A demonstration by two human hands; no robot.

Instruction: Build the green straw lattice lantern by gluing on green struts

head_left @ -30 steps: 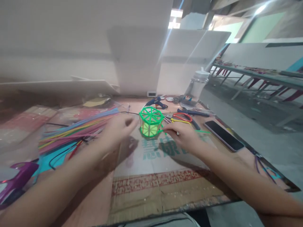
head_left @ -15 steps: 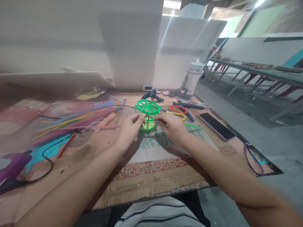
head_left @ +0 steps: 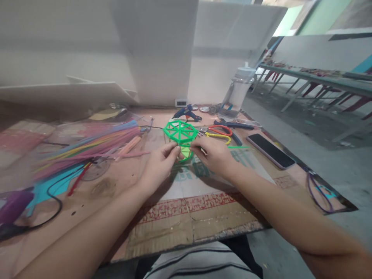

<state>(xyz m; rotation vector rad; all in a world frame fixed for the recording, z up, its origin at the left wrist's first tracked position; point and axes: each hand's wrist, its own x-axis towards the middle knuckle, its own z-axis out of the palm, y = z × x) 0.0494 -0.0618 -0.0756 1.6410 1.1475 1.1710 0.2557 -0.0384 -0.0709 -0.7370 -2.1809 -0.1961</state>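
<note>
A green wheel-like frame (head_left: 180, 132), an octagon of thin sticks with spokes, stands over a lower green piece with a yellow-green face (head_left: 186, 152). Between the two levels, my left hand (head_left: 162, 162) pinches one end of a short green stick (head_left: 184, 145) with thumb and forefinger. My right hand (head_left: 214, 155) is closed in a pinch at the other end. Fingers cover both ends, and whether the stick is fixed to the frame cannot be made out. A loose green stick (head_left: 238, 147) lies just past my right hand.
Scissors (head_left: 222, 133), pliers (head_left: 235, 126) and a blue glue gun (head_left: 187, 112) lie behind the frame. A phone (head_left: 271, 151) and a water bottle (head_left: 238, 91) are on the right. Colored sticks (head_left: 99, 145) and a purple tool (head_left: 16, 205) occupy the left. Cardboard (head_left: 162, 236) covers the front.
The view has shifted slightly. The upper green frame now tilts more toward me, showing more of its face. Both hands keep their pinch close together below it.
</note>
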